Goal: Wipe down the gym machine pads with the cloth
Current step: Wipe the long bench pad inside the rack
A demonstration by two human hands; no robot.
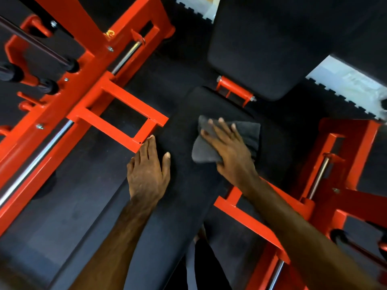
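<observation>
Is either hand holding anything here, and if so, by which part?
Nothing is gripped. The right hand presses flat on the middle of the grey cloth, on the long black pad. The left hand rests open on that pad's edge.

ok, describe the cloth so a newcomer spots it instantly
Start at the long black pad running between the red frame rails. On its upper part, under the right hand, lies the cloth: the only grey, soft, rumpled thing among smooth black padding.

red steel frame [117, 105] | chrome guide rods [125, 56] | black rubber floor [62, 206]
</observation>
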